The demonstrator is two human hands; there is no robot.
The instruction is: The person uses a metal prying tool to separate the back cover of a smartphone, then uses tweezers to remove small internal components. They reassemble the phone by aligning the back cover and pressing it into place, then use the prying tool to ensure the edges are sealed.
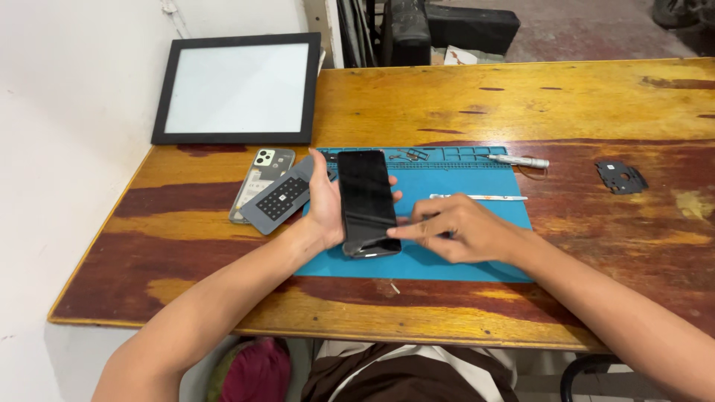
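My left hand (325,201) grips a black smartphone (365,195) by its left edge, screen up, over the blue work mat (462,216). My right hand (458,232) pinches at the phone's lower right edge, where the screen looks slightly lifted; a thin dark tool seems to sit between its fingers, though I cannot tell for sure.
A grey keypad-like device (278,199) and a phone back cover (261,179) lie left of the mat. A framed white panel (237,88) leans at the wall. A pen-like screwdriver (518,160), a thin strip (477,197) and a small black part (620,176) lie on the wooden table (521,97).
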